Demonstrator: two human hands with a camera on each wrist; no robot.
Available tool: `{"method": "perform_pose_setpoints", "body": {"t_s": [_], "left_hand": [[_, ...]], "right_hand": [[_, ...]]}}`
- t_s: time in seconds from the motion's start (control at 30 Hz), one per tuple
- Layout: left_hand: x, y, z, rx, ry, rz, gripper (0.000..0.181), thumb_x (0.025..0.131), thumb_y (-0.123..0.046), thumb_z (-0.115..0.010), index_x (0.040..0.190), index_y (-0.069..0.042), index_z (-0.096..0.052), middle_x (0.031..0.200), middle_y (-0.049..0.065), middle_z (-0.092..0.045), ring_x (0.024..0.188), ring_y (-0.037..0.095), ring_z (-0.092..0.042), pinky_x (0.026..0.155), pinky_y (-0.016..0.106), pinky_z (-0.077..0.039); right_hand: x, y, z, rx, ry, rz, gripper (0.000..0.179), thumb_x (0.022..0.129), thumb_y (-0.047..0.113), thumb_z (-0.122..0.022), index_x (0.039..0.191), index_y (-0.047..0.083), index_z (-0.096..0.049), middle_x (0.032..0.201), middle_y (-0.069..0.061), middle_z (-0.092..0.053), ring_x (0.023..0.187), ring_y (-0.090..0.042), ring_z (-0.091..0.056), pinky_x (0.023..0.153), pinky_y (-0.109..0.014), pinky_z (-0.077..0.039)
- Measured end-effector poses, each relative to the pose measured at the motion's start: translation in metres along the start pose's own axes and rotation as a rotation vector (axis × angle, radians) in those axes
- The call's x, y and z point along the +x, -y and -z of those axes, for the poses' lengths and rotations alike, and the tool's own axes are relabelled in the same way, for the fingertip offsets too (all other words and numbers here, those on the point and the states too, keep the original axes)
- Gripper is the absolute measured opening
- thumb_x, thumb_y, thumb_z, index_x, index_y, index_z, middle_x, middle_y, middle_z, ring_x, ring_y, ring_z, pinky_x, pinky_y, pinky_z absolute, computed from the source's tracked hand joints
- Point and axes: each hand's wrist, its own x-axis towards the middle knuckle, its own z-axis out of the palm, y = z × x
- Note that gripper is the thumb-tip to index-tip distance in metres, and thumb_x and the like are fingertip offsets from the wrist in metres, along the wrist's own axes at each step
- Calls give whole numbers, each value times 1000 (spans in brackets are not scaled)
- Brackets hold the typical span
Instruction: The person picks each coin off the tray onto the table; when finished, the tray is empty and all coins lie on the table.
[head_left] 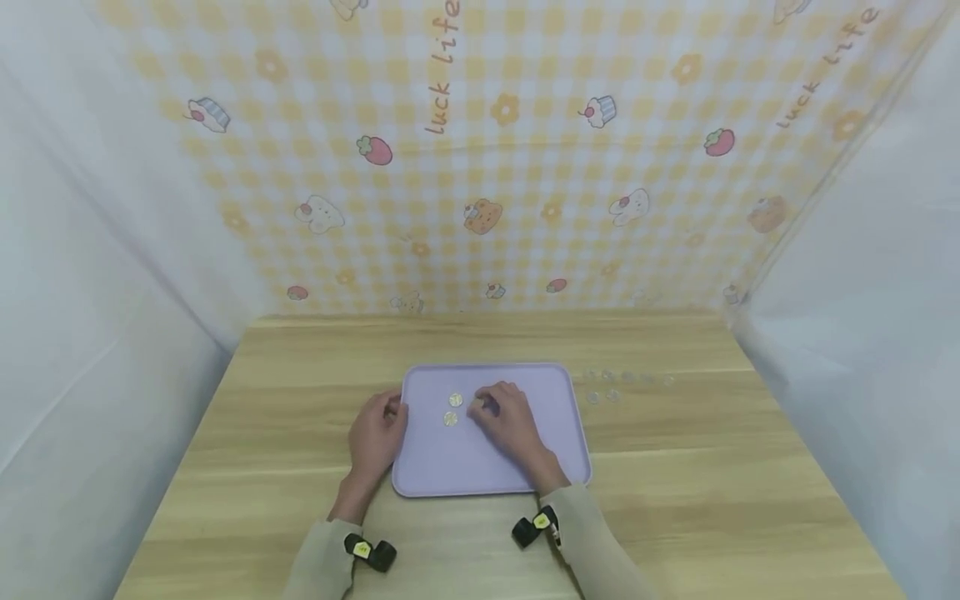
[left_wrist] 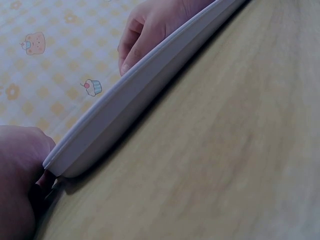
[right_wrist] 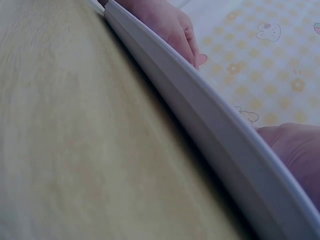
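A lilac tray (head_left: pixel 487 467) with a raised rim lies on the wooden table. My left hand (head_left: pixel 377 433) grips its left edge, thumb at the rim and fingertips partly hidden below it. Two small shiny, coin-like discs (head_left: pixel 455 400) lie on the tray, left of its middle. Just right of them, my right hand (head_left: pixel 510 418) is low over the tray with fingers bent down and thumb near the forefinger. I cannot tell whether a disc is between those fingertips. In the left wrist view, the right hand (left_wrist: pixel 150 30) shows behind the tray's side wall (left_wrist: pixel 125 102).
Several pale, see-through-looking round discs (head_left: pixel 628 377) lie on the table (head_left: pixel 675 467) right of the tray, roughly in two rows. A yellow checked cloth (head_left: pixel 495 175) hangs behind the table, with white sheets (head_left: pixel 862 292) at both sides.
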Motion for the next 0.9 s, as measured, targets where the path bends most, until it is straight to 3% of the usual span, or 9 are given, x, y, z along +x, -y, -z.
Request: {"method": "perform_pose_setpoints", "body": {"t_s": [0.2,0.6,0.9], "left_hand": [[-3,0,0,16,26,33,29,92,-22,-64,118,-9,-70,90,4,-69,72,16,-59,66,30,-46],[-1,1,1,15,7,19,29,92,-21,-64,118,-8,-70,93,5,-70,77,19,-63,71,38,-52],[-1,1,-1,20,12,15,29,93,-21,-64,118,-7,-69,91,5,-69,70,16,-59,63,29,-46]], "right_hand": [[-3,-2,0,7,-19,3,23,85,28,-78,102,14,-73,86,4,-65,82,-11,-51,80,-32,-42],[0,-8,7,7,-65,19,24,85,29,-79,104,15,-73,90,4,-67,84,-12,-54,82,-34,-43],[-1,-25,29,-4,-133,-21,23,83,25,-81,101,13,-74,88,2,-68,83,-15,-54,80,-35,-41]]}}
